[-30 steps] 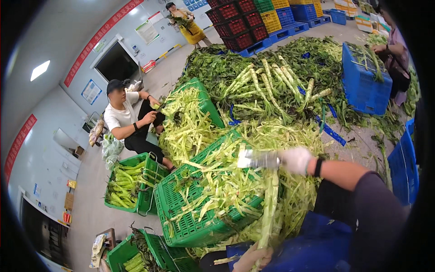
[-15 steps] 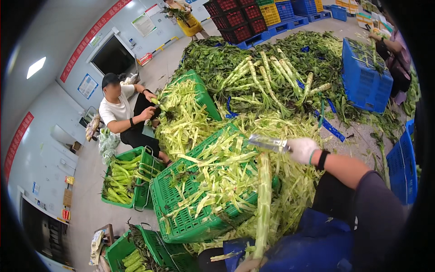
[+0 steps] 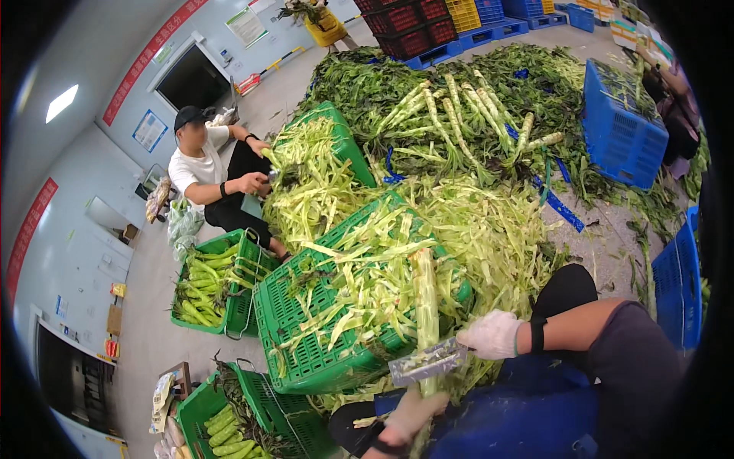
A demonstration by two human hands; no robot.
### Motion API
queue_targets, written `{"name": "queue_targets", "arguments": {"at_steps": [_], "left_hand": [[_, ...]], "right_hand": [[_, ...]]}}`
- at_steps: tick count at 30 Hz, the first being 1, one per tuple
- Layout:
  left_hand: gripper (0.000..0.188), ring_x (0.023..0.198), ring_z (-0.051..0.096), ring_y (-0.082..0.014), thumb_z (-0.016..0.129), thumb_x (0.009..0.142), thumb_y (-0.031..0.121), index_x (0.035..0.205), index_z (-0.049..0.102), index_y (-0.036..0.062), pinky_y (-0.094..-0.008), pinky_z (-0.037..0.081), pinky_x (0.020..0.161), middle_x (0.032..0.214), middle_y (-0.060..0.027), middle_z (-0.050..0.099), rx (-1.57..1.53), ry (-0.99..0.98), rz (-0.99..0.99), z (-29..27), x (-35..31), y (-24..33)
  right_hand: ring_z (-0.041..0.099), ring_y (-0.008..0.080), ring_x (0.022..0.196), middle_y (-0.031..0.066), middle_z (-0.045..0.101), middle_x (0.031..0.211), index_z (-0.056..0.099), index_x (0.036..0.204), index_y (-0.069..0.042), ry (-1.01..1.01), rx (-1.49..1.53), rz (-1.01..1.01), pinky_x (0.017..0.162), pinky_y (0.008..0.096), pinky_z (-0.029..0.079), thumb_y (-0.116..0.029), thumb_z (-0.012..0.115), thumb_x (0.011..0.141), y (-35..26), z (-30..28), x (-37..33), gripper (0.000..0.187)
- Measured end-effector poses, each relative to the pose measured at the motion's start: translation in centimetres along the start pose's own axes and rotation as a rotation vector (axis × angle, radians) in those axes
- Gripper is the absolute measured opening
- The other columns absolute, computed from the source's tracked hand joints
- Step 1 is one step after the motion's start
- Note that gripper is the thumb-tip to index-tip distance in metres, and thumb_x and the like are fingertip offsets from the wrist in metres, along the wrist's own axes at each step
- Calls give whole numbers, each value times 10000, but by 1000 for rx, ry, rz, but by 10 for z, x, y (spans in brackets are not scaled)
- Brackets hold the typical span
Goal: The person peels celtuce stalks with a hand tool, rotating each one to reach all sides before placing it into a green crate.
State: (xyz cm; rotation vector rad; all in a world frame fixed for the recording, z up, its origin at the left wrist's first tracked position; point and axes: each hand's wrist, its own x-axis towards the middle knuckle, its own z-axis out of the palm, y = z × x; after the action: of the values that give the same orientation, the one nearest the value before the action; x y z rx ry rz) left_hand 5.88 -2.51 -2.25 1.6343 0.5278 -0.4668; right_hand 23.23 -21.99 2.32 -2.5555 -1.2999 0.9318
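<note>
My right hand (image 3: pixel 493 334), in a white glove, is closed on the handle of a wide metal peeling knife (image 3: pixel 428 362). Its flat blade lies across the lower part of a pale green celtuce stem (image 3: pixel 427 298). My left hand (image 3: pixel 417 413), also gloved, grips the stem's near end just below the blade. The stem slants up and away, its far end over an upturned green crate (image 3: pixel 298 348) strewn with peel strips (image 3: pixel 375 298). More peelings (image 3: pixel 497 245) are heaped on the floor beside that crate.
At the left, a co-worker (image 3: pixel 202 164) sits by another peel-covered green crate (image 3: pixel 344 145). Green crates of peeled stems (image 3: pixel 202 287) (image 3: pixel 229 432) stand left. Unpeeled celtuce (image 3: pixel 451 115) lies on leaves ahead. Blue crates (image 3: pixel 623 126) (image 3: pixel 677 283) are at the right, with another person (image 3: pixel 677 99) behind.
My right hand has brought the peeling knife down along the stem, from near its top to just above my left hand. My left hand has come further into view.
</note>
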Motion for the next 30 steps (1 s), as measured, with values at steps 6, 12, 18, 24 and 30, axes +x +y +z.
{"name": "queue_targets", "arguments": {"at_steps": [6, 12, 18, 24, 30], "left_hand": [[389, 653, 590, -138, 688, 864, 155, 1118, 489, -62, -288, 524, 589, 798, -76, 604, -76, -82, -147, 8, -24, 36], [335, 654, 562, -121, 683, 856, 137, 1076, 519, -56, -278, 515, 601, 784, -58, 582, -237, -60, -170, 7, -17, 28], [345, 639, 535, -126, 669, 854, 136, 1128, 533, -24, -285, 462, 575, 765, -35, 557, -179, -164, -183, 9, -37, 26], [277, 631, 511, -112, 647, 865, 140, 1097, 559, 14, -263, 426, 566, 763, -24, 549, -448, -390, -211, 7, -27, 27], [269, 638, 522, -117, 655, 865, 139, 1088, 564, 20, -266, 432, 564, 780, -29, 554, -499, -401, -241, 14, -25, 25]], "right_hand": [[729, 292, 774, 154, 723, 816, 713, 955, -92, 373, -216, 414, 648, 422, 583, -128, 582, 838, 116, -65, 47, 179], [723, 306, 769, 122, 732, 880, 685, 1124, -173, 191, -87, 124, 676, 432, 584, -173, 540, 864, 15, -57, 8, 298], [729, 298, 788, 144, 726, 842, 717, 1006, -138, 297, -172, 355, 698, 441, 587, -182, 580, 854, 92, -57, 36, 209], [724, 325, 783, 149, 729, 870, 699, 1014, -142, 143, -81, 22, 683, 432, 591, -144, 570, 812, 15, -41, -7, 240], [718, 320, 735, 163, 722, 836, 718, 966, -133, 455, -9, 325, 629, 435, 584, -136, 594, 820, 81, -50, 7, 192]]}}
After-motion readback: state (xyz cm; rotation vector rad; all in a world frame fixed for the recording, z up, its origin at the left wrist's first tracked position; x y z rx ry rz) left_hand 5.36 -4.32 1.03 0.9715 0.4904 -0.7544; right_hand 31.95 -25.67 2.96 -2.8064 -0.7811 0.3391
